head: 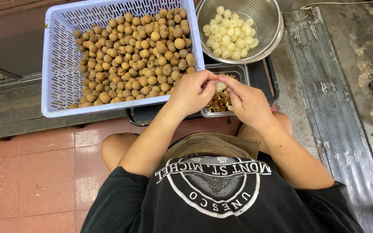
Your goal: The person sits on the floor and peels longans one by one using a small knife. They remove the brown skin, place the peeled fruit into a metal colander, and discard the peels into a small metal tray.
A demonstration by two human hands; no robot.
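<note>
My left hand point(191, 92) and my right hand point(247, 101) meet over a small metal tray point(242, 69) of brown shells. Both pinch one partly peeled longan point(220, 86), its white flesh showing between my fingertips. A pale blue plastic basket point(59, 64) at the upper left holds several brown unpeeled longans point(139, 56). A steel colander point(266, 30) at the top centre holds several peeled white longans point(229, 34).
I sit on a red tiled floor point(26, 172) with my knees under a dark low stand point(264, 75) that carries the tray. A grey metal strip point(337, 116) runs down the right side. A dark wooden step point(9, 108) lies at the left.
</note>
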